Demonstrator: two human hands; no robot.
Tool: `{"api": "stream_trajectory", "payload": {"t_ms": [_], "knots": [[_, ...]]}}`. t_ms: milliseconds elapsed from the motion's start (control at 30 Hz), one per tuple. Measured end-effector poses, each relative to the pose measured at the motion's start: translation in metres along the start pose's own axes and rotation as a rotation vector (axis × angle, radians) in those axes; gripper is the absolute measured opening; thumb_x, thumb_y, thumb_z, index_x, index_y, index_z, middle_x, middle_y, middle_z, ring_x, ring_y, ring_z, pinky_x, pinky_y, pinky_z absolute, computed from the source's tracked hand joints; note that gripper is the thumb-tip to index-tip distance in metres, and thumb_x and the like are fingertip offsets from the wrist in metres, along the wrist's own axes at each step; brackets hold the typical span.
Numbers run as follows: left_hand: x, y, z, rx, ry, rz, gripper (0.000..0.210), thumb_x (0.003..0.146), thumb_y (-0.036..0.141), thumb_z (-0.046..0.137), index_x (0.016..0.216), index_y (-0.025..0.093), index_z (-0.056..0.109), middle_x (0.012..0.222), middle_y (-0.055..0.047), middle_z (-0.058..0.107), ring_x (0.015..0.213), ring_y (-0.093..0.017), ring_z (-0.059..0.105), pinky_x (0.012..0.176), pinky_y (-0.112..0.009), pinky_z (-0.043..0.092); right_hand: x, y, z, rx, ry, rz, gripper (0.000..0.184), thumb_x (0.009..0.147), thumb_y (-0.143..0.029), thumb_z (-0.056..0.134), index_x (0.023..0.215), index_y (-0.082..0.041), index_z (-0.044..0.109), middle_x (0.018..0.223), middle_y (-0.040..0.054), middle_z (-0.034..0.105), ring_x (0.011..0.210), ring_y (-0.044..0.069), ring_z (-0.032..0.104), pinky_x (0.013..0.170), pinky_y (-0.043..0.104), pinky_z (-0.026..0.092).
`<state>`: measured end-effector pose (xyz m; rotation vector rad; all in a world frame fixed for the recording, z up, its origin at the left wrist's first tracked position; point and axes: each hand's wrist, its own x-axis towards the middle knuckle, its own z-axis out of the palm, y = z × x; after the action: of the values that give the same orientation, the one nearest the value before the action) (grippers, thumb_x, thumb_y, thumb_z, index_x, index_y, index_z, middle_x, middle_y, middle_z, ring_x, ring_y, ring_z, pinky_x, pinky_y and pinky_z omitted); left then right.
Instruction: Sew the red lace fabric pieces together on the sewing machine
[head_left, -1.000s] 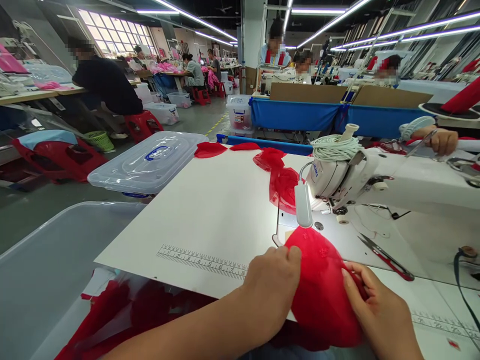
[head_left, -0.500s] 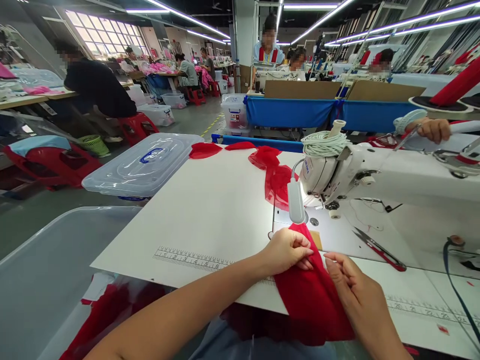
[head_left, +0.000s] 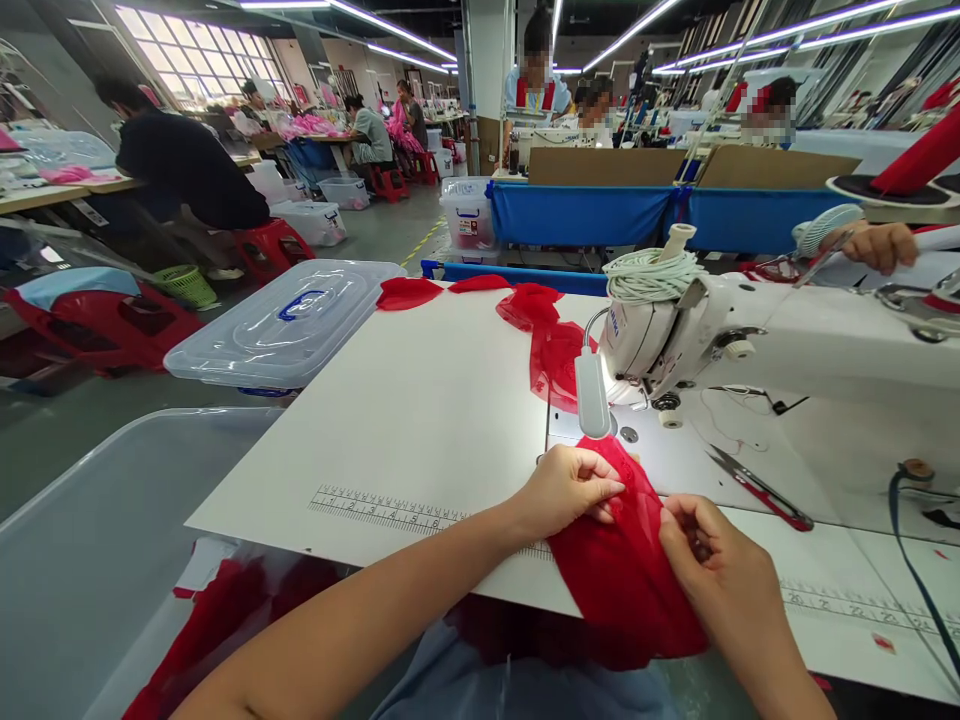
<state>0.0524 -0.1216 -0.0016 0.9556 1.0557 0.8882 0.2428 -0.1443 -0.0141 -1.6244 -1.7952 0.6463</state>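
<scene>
1. I have the left hand (head_left: 568, 486) at the front of the table, thumb and fingertips pinched together on the red cloth (head_left: 630, 595) near its upper end.
2. I have the right hand (head_left: 721, 562) at the cloth's right edge, gripping it between thumb and forefinger, the other fingers curled in.
3. The cloth runs from just below the small lamp (head_left: 592, 395), down between my two hands and over the table's front edge. From here I cannot tell whether its far end sits under the needle.
4. Beyond the hands I see the white sewing machine (head_left: 817, 330), with pale green cord (head_left: 651, 275) coiled on top.
5. To the right of the cloth, well apart from it, the snips (head_left: 761, 491) lie beside the machine.
6. Ruler marks (head_left: 386, 508) are on the white table (head_left: 420, 410) left of my left hand; more red pieces (head_left: 551, 345) trail behind the lamp and along the far edge.
7. At the left I see a clear lidded box (head_left: 285, 320) and, nearer, an open bin (head_left: 112, 540) with red cloth beside it or inside.
8. Behind the machine, a co-worker's hand (head_left: 881, 246) shows, fingers curled; I cannot tell what it grips.
</scene>
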Motion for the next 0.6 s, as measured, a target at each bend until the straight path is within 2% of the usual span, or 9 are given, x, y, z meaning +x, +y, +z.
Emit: {"api": "stream_trajectory", "payload": {"t_ms": [100, 200, 300, 433, 533, 600], "knots": [[-0.002, 0.002, 0.001, 0.012, -0.008, 0.016, 0.014, 0.078, 0.021, 0.067, 0.068, 0.016, 0.058, 0.062, 0.003, 0.060, 0.061, -0.012, 0.061, 0.067, -0.027, 0.053, -0.001, 0.000, 0.003, 0.082, 0.036, 0.050, 0.037, 0.090, -0.058, 0.044, 0.102, -0.026, 0.058, 0.081, 0.0028, 0.072, 0.063, 0.019, 0.066, 0.058, 0.029, 0.051], [-0.005, -0.002, 0.001, 0.041, 0.014, 0.033, 0.015, 0.076, 0.017, 0.066, 0.067, 0.017, 0.054, 0.061, 0.002, 0.061, 0.063, -0.013, 0.061, 0.066, -0.026, 0.050, 0.000, -0.001, 0.008, 0.046, 0.000, 0.048, 0.052, 0.084, -0.062, 0.050, 0.120, -0.025, 0.049, 0.095, 0.0052, 0.073, 0.067, 0.022, 0.069, 0.056, 0.031, 0.051], [-0.007, -0.007, -0.002, 0.033, 0.070, 0.052, 0.014, 0.076, 0.016, 0.062, 0.075, 0.020, 0.049, 0.064, 0.003, 0.062, 0.063, -0.013, 0.062, 0.067, -0.026, 0.049, 0.004, 0.000, 0.012, -0.087, -0.011, -0.015, 0.045, 0.084, -0.052, 0.045, 0.119, -0.025, 0.049, 0.083, 0.0025, 0.070, 0.059, 0.022, 0.065, 0.049, 0.031, 0.043], [-0.008, -0.005, -0.006, 0.006, 0.058, 0.053, 0.020, 0.071, 0.011, 0.053, 0.089, 0.020, 0.053, 0.067, 0.006, 0.060, 0.061, -0.011, 0.059, 0.066, -0.025, 0.048, 0.010, 0.009, 0.011, -0.161, -0.015, -0.081, 0.034, 0.089, -0.044, 0.035, 0.113, -0.027, 0.053, 0.082, 0.0025, 0.071, 0.063, 0.023, 0.067, 0.052, 0.032, 0.044], [-0.007, 0.001, -0.005, -0.011, 0.024, -0.005, 0.008, 0.072, 0.017, 0.050, 0.074, 0.016, 0.058, 0.063, 0.002, 0.058, 0.057, -0.011, 0.054, 0.060, -0.023, 0.043, 0.013, 0.015, 0.008, -0.254, 0.033, -0.103, 0.034, 0.089, -0.041, 0.032, 0.108, -0.027, 0.057, 0.089, 0.0056, 0.072, 0.070, 0.025, 0.069, 0.055, 0.036, 0.048], [-0.007, 0.004, -0.002, -0.024, 0.043, -0.024, 0.013, 0.073, 0.024, 0.055, 0.064, 0.017, 0.053, 0.059, 0.003, 0.053, 0.054, -0.009, 0.047, 0.054, -0.022, 0.037, 0.014, 0.013, 0.006, -0.316, 0.111, -0.141, 0.035, 0.090, -0.040, 0.032, 0.105, -0.026, 0.060, 0.099, 0.0099, 0.071, 0.080, 0.028, 0.070, 0.058, 0.039, 0.050]]}}
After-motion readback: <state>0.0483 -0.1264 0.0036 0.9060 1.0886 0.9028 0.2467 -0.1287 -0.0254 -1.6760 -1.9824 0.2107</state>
